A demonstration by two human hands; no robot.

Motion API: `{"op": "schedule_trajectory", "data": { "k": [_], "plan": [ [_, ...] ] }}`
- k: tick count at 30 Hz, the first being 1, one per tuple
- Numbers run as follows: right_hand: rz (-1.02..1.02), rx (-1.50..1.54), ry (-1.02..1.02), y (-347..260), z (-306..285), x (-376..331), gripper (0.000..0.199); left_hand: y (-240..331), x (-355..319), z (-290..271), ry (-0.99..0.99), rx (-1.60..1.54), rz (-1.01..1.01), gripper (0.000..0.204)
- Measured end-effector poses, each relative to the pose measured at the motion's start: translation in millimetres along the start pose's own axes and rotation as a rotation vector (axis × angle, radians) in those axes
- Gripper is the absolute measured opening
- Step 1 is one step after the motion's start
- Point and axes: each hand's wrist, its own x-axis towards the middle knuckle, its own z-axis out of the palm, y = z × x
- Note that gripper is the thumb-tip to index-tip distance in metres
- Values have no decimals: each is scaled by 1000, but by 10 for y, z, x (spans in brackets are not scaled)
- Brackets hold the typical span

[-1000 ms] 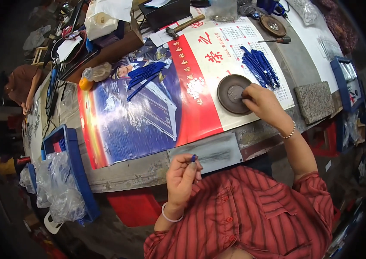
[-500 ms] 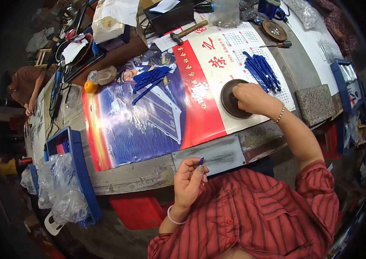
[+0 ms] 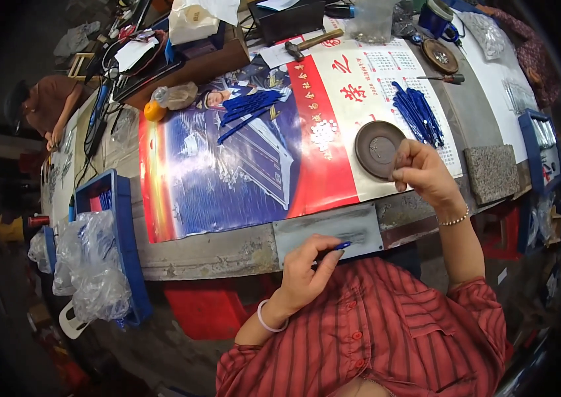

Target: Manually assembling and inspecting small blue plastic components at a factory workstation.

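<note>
- Left hand (image 3: pixel 303 271) closed in a pinch on a slim blue pen part (image 3: pixel 341 246), held over the near edge of the grey metal plate (image 3: pixel 328 229).
- Blue pen part lying nearly level, long axis running from the left fingers out toward upper right; exposed tip pointing toward the right hand, the rest hidden inside the grip.
- Right hand (image 3: pixel 422 173) curled, fingertips meeting over the near rim of the round brown dish (image 3: pixel 377 148); whether anything small sits between those fingertips cannot be told.
- Judged as a pick-and-fit step: best done by keeping the left pinch steady and the tip clear of the plate, so that the open end stays presented toward the right hand.
- Better to bring whatever comes out of the dish along the pen part's own axis, not across it; a skewed approach would likely jam or bend so thin a piece.
- Worth resting the left wrist against the table edge for steadiness.
- Beyond the right hand, a loose bundle of blue pen parts (image 3: pixel 415 112), mostly pointing away and slightly left.
- Beyond and left of the left hand, a second heap of blue parts (image 3: pixel 248 106) on the glossy calendar sheet (image 3: pixel 227 172) covering the bench.
- Just right of the right wrist, a grey stone block (image 3: pixel 490 173).
- Far beyond, a hammer (image 3: pixel 312 43); well left of the left hand, a blue tray (image 3: pixel 121 218) with clear plastic bags (image 3: pixel 92 264).
</note>
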Motion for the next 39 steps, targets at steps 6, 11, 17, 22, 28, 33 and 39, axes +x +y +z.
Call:
{"op": "schedule_trajectory", "data": {
  "k": [6, 11, 17, 22, 28, 33, 39],
  "plan": [
    [189, -25, -417, -121, 320, -314, 8, 127, 92, -75, -93, 453, 539, 26],
    [99, -88, -726, -29, 517, -367, 8, 266, 108, -151, -214, 664, 763, 28],
    [127, -32, -830, 48, 620, -311, 12, 322, 76, -202, -221, 728, 849, 26],
    [126, -87, -855, 38, 658, -278, 13, 328, 64, -238, -233, 730, 841, 26],
    [46, -251, -905, 20, 669, -220, 15, 281, 83, -250, -237, 670, 824, 26],
    [-29, -369, -987, -72, 723, -212, 15, 217, 71, -237, -271, 589, 775, 26],
    [-652, -1275, -832, -174, 865, -543, 18, 104, 16, -232, -389, 562, 626, 22]
  ]
}}
